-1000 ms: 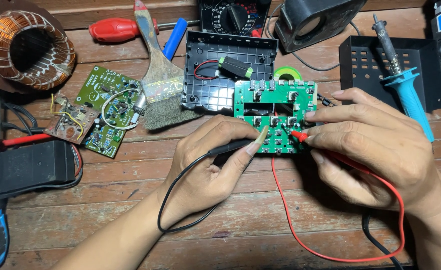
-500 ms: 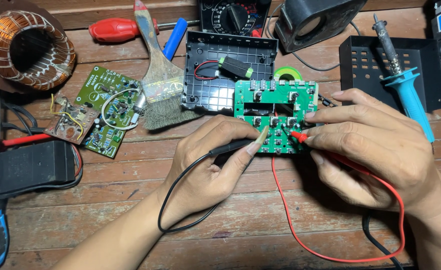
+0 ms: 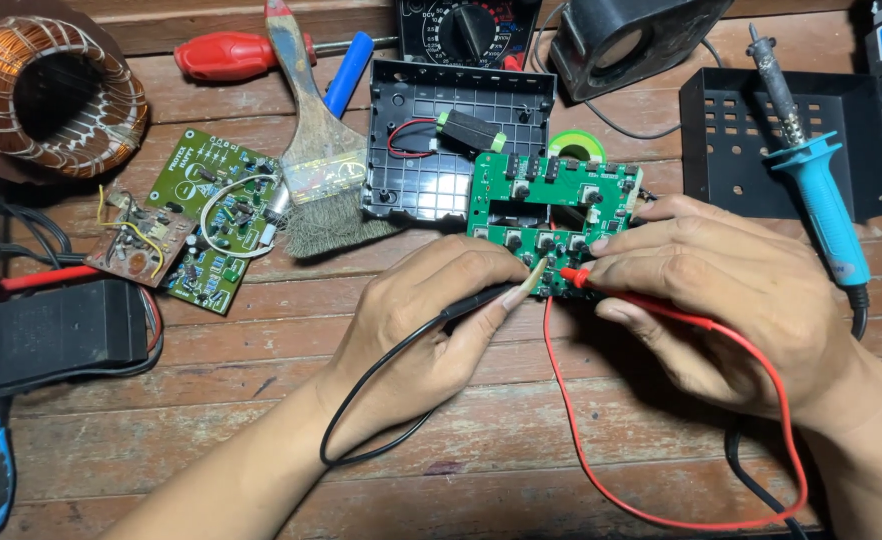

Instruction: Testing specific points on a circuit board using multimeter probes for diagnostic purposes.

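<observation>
The green circuit board (image 3: 551, 205) lies flat at the tabletop's (image 3: 521, 440) centre, just at 5 o'clock of the open black case (image 3: 441, 140). It looks light, stiff and fragile, best held by its bare edges. The left hand (image 3: 431, 320) pinches the black probe (image 3: 486, 296) in a closed grip, the right hand (image 3: 731, 290) the red probe (image 3: 601, 284), both tips touching the board's lower edge. A brush (image 3: 311, 150) lies at 10 o'clock.

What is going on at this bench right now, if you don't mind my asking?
A person is probing a green circuit board on a wooden table. The left hand holds a black test probe and the right hand a red test probe, both tips at the board's lower edge. A meter lies behind, a blue soldering iron to the right.
</observation>
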